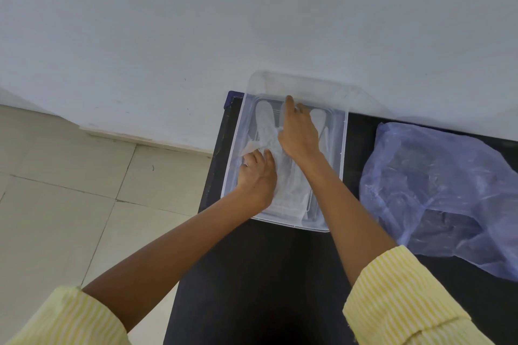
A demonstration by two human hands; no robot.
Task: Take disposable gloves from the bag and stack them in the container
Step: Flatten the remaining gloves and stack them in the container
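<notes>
A clear plastic container [344, 131] stands on the dark table, its far end against the wall. Thin translucent disposable gloves [265, 123] lie flat inside it. My left hand [258, 175] rests palm down on the gloves near the container's left side, fingers spread, a ring on one finger. My right hand [298, 131] lies flat on the gloves further in, fingers stretched toward the far end. Neither hand grips anything. To the right of the container lies a bluish translucent plastic bag [437, 190], crumpled, its contents unclear.
The dark table [266, 274] ends at its left edge just beside the container; beyond it is beige tiled floor [70, 204]. A pale wall [252, 22] rises right behind the container and bag. Yellow striped sleeves cover both upper forearms.
</notes>
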